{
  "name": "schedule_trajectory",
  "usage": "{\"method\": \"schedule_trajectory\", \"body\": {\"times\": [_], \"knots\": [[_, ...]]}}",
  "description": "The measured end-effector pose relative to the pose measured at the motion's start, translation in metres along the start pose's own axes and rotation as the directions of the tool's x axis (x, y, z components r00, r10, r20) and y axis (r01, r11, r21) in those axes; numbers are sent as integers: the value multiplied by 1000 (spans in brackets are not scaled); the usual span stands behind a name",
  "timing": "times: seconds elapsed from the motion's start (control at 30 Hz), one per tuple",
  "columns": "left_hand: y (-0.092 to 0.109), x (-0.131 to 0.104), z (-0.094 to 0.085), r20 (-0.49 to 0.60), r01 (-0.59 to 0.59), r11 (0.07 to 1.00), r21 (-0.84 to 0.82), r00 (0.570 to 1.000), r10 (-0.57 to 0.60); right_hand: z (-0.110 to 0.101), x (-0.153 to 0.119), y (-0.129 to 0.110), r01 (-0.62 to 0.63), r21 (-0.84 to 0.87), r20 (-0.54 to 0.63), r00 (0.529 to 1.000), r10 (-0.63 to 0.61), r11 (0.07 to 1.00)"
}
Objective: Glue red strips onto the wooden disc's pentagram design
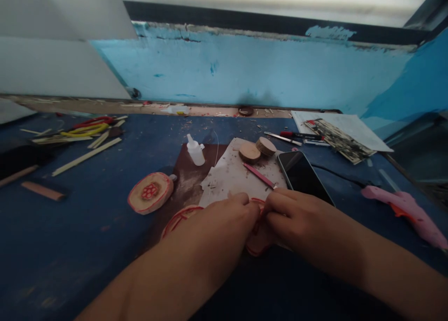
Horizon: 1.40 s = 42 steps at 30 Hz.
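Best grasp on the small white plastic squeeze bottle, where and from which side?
I'd grip the wide lower body of the small white plastic squeeze bottle with the left hand, coming from the near left. It stands upright on the dark brown board; the narrow nozzle and small knob on its right shoulder make poorer holds.

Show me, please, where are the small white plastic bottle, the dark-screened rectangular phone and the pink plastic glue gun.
White plastic bottle (pixel 197 155): head view, on its body.
Dark-screened phone (pixel 304 171): head view, on its screen.
Pink glue gun (pixel 420 219): head view, on its pink casing.
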<state>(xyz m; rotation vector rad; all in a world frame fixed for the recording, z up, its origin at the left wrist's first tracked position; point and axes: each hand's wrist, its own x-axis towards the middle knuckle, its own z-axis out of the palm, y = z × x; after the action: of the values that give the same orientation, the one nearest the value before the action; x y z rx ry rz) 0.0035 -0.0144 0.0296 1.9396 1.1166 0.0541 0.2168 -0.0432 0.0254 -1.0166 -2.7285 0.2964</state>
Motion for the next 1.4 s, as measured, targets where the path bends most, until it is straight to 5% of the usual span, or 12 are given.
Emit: {"method": "schedule_trajectory", "body": {"times": [0.7, 1.1, 1.4], "knots": [[-4, 3, -6, 76, -118, 976, 185, 991, 106, 5, 1, 11, 83, -35, -85, 993, -86, 996], [-4, -1, -5, 57, -156, 963, 219, 987, 147, 6, 1, 2, -96, 54, -67, 993, 100, 994], [-10, 3, 3, 33, -173, 965, 197, 985, 169, 5, 1, 7, -49, 106, -73, 996, 57, 993]]}}
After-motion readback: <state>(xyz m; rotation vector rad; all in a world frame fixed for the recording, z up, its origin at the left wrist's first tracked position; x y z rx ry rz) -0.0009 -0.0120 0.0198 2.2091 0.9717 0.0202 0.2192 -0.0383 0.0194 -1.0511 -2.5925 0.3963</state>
